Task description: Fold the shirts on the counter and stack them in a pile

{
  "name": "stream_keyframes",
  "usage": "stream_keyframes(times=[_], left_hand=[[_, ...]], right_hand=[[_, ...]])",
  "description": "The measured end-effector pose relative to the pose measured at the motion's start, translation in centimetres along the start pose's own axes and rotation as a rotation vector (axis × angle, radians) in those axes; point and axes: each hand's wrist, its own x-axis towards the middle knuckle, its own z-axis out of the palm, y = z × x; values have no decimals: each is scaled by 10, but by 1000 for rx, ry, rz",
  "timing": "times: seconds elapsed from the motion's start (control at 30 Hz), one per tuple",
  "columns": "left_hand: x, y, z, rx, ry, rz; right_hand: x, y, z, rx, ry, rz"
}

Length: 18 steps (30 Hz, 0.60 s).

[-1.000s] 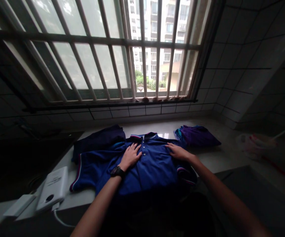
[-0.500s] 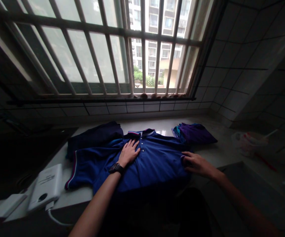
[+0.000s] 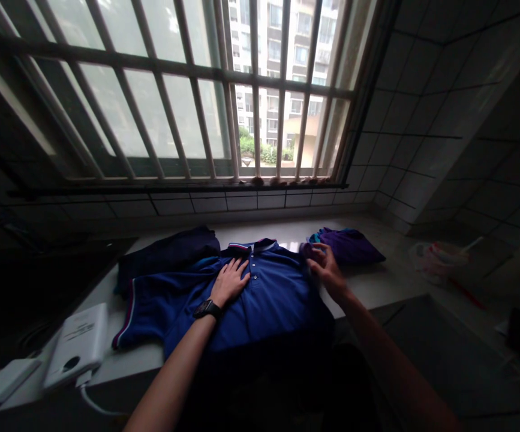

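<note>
Two bare hands are on a blue polo shirt [image 3: 260,297] that lies flat and face up on a white counter [image 3: 367,287], its striped collar [image 3: 242,247] toward the window. The left hand [image 3: 229,282] rests open, palm down, on the chest beside the button placket, released and gripping nothing, with a black wristwatch [image 3: 206,309] on that wrist. The right hand [image 3: 327,270] is raised at the shirt's far side with its fingers curled; whether they pinch the fabric cannot be told. Just beyond that hand sits a folded purple garment [image 3: 349,246]. A dark navy garment [image 3: 170,255] lies against the shirt's other shoulder, and a white corded device [image 3: 76,342] sits near the hem. Behind everything stands a barred window [image 3: 174,90].
</note>
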Motion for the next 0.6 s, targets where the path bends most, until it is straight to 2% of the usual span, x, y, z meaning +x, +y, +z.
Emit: stream_keyframes(times=[0.07,0.1,0.13,0.27,0.37,0.5,0.6], left_hand=[[-1,0,0,0,7,3],[-1,0,0,0,14,8],[-2,0,0,2,20,13],[-2,0,1,22,25,16],[-3,-1,1,31,31,32],[-4,-1,1,46,25,37],[-4,-1,-1,39,9,29]], right_hand=[[-4,-10,21,-32,-297,-100],[-7,-12,27,-78,-384,-127],[-10,-10,31,-153,-411,-134],[-21,12,42,-632,-289,-39],[-22,24,60,-865,-298,-21],[-13,19,84,-934,-283,-67],[-10,16,94,-887,-414,-150]])
